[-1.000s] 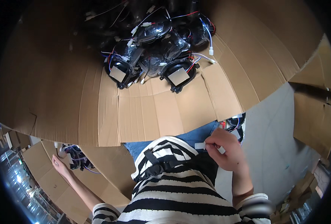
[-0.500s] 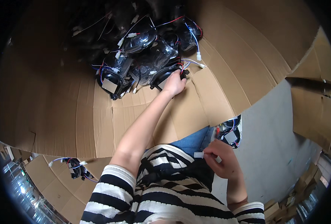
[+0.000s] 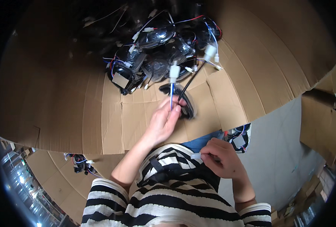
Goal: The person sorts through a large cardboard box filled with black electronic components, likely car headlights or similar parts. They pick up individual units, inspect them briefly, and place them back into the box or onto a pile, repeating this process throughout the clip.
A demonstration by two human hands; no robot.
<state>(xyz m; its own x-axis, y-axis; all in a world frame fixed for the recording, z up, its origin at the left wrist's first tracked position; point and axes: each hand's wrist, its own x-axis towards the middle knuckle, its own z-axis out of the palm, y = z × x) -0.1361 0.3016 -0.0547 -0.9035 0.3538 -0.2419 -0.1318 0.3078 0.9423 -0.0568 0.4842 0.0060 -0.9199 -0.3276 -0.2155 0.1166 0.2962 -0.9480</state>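
My left hand (image 3: 163, 120) is closed on a black lamp unit (image 3: 190, 104), held above the cardboard box's near flap. From its fingers two leads stick up, a blue-and-white one ending in a white connector (image 3: 174, 72) and a black one ending in another connector (image 3: 210, 52); the lamp and connectors are blurred. Low on the right, in front of my striped shirt, my right hand (image 3: 221, 158) pinches a small whitish translucent piece (image 3: 195, 155) between thumb and forefinger. Further in the box lies a pile of black lamps (image 3: 156, 38) with clear covers, wires and white plugs.
Tall walls of the cardboard box (image 3: 274, 75) curve around the pile. More lamps (image 3: 239, 138) sit beyond my right hand, and another wired lamp (image 3: 79, 163) rests in a box at lower left. Grey floor (image 3: 278, 136) shows at right, with further cardboard (image 3: 319, 121) beyond.
My left hand has lifted the lamp off the pile and drawn it toward me, its leads now upright. My right hand stays low, still pinching the small piece.
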